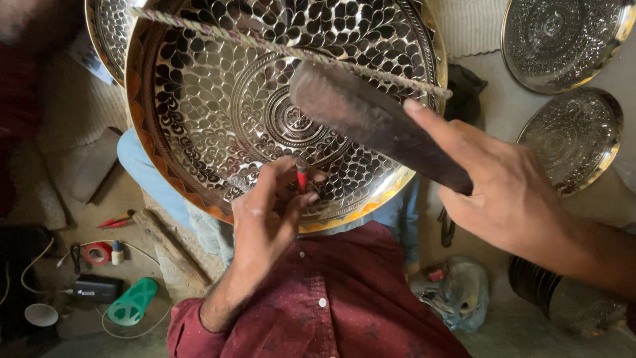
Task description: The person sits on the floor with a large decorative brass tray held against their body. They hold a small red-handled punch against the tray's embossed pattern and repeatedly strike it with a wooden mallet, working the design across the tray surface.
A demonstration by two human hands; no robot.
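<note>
Floor-side, left hand [268, 212] pinches punch [301, 179]; right hand [510, 199] raises mallet [374, 126].

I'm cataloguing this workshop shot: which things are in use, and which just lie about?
In use: large engraved tray, small red-tipped tool in left hand, dark wooden mallet in right hand.
Lying about: two smaller trays, red tape roll, green holder.

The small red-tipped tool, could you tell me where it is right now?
In the head view it sits just left of centre, pinched in the left hand, its red-tipped tool tip touching the lower part of the large engraved metal plate.
</note>
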